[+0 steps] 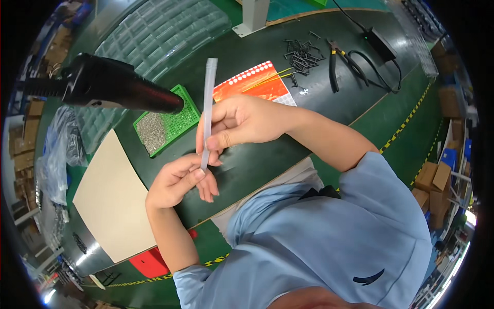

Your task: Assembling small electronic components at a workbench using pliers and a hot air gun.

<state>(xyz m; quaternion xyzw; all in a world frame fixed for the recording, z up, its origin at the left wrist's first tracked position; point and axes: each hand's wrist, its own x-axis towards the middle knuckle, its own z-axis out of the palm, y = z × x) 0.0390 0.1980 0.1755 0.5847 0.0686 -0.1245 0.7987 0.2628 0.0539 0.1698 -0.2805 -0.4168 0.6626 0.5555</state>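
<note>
A slim, translucent white plastic strip or tube [209, 85] stands nearly upright between my two hands. My right hand [249, 121] pinches it about halfway down, thumb in front. Lower, my left hand [177, 183] grips its bottom end between thumb and fingers. Behind the strip, a green perforated tray [186, 113] holds a pile of small silvery parts [152, 130] on its left side. A black tool with a dark red tip [128, 87] reaches over the tray from the left. Just beyond my right hand lies a red-orange sheet with white dots [260, 77].
Black screws [303, 55] lie heaped at the far right, near black-and-yellow pliers [334, 69] and a power adapter [380, 45] with its cable. Clear compartment trays [154, 38] stand at the back left. A beige board [116, 201] covers the bench's left side.
</note>
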